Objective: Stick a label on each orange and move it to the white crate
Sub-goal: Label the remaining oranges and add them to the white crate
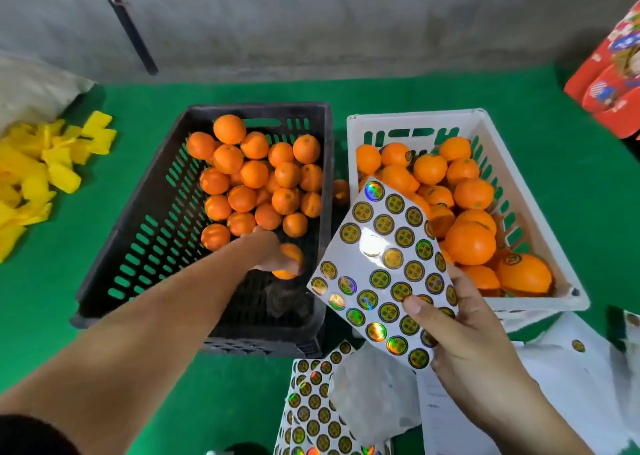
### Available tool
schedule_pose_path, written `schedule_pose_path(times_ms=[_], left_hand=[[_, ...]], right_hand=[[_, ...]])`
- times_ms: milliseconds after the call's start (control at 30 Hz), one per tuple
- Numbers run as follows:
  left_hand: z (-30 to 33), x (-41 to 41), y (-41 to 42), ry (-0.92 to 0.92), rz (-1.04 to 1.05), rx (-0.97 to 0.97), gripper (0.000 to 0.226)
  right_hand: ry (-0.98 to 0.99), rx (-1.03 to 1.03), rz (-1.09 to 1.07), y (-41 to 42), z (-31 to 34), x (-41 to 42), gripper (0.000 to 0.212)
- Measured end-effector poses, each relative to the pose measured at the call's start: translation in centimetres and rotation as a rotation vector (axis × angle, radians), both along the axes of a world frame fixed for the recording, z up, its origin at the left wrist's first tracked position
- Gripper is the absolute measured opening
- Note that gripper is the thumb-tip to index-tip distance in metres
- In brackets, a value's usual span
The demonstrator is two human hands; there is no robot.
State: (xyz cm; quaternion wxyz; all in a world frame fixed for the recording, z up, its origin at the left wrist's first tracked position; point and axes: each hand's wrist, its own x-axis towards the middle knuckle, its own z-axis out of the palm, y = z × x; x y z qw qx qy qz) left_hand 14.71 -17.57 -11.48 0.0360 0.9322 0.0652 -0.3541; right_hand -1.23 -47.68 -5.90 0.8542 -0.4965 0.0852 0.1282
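- Two crates sit side by side on the green mat [571, 212]: black crate [145, 240] toward the left, white crate [498, 150] toward the right, their long walls near each other.
- Left hand [268, 250] reaches into the near end of the black crate, fingers curled around one orange [289, 259] low against the right wall. Contact looks made; whether it has left the crate floor I cannot tell.
- Right hand [464, 330] pinches the sticker sheet [384, 267] at its near right corner, thumb on top, sheet tilted up over the gap between the crates.
- Handling judgement, orange: firm, rounded, moderately heavy for one hand, skin slightly waxy. A wrap across the widest girth should hold; squeezing hard risks bruising.
- Orientation, orange: near-spherical, no real long axis. Stem end is hidden by the fingers, so facing cannot be read.
- Handling judgement, sheet: light, limp card that bends under its own weight. Holding by a corner keeps the labels free for peeling.
- Sheet's long axis runs from near right toward far left; one blank spot shows near the middle.
- Spare sticker sheets [311, 416] lie at the near edge of the mat.
- White crate already holds many oranges, some showing labels; black crate is roughly half full.
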Motion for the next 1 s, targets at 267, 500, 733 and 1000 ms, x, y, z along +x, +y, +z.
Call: schedule_pose_path(times_ms=[267,500,733,1000], left_hand=[[8.2,-13.6,0.4,-0.189,0.492,-1.885,0.095],[7.9,-20.5,-4.9,-0.277,0.486,-1.745,0.072],[7.9,-22.4,-6.1,-0.221,0.341,-1.617,0.077],[8.3,-23.3,-6.5,-0.197,0.16,-1.596,0.091]], right_hand=[[0.01,-0.014,0.013,0.8,0.8,-1.6,0.072],[0.048,-0.145,-0.035,1.0,1.7,-3.7,0.08],[-0.874,-1.152,-0.353,0.9,3.1,-6.0,0.037],[-0.411,-0.696,0.207,1.2,4.6,-5.9,0.017]])
